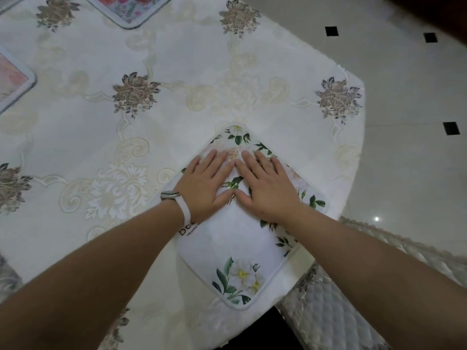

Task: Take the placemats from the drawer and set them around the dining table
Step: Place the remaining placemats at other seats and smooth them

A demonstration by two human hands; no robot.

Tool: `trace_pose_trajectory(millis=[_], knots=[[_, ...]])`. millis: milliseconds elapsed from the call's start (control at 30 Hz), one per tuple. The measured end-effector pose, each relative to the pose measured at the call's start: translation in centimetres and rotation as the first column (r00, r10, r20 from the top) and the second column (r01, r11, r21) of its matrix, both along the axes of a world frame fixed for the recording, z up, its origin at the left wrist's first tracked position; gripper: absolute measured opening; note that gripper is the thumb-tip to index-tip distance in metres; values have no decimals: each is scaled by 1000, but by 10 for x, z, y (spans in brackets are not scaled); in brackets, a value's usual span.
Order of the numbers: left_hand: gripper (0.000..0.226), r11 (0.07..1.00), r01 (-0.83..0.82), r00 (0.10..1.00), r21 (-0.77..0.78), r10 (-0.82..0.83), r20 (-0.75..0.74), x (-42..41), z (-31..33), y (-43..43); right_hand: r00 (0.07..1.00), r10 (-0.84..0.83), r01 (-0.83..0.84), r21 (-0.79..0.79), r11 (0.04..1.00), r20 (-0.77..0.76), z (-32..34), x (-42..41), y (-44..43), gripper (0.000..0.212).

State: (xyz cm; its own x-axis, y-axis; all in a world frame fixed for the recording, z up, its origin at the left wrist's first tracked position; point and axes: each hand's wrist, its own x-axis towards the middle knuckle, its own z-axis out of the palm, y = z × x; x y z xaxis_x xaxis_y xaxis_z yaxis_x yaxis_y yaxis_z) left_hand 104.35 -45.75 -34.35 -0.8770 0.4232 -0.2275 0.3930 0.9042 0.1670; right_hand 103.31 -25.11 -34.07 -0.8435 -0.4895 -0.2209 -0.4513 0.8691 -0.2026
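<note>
A white placemat (235, 251) printed with white flowers and green leaves lies flat on the dining table (106, 137), near its front right edge, turned like a diamond. My left hand (204, 183) and my right hand (265, 188) both rest palm down on its far half, fingers spread, side by side and almost touching. Neither hand grips anything. A second placemat (131, 8) with pink and red flowers lies at the far edge of the table. A third, pinkish placemat (12, 79) lies at the left edge, partly out of frame.
The table wears a cream embroidered cloth with brown flower motifs. A quilted chair cushion (326, 314) sits just below the table edge at the lower right. White floor tiles (404, 109) with small black squares lie to the right.
</note>
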Motion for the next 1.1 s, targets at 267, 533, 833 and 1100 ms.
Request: trace_pose_trajectory(millis=[267,533,833,1100], knots=[[76,951,303,952,-59,-305,-25,-72,-1,27,981,-187,187,0,982,-44,-6,-1,41,71],[79,986,168,986,-6,-168,-5,-67,-5,67,926,-374,375,3,927,-42,-6,19,58,70],[71,991,-133,991,34,133,-11,-11,-5,7,809,-587,587,33,809,-8,-2,71,50,70],[70,999,-53,999,5,53,7,57,-4,-45,913,-405,401,72,913,46,7,126,-6,72]])
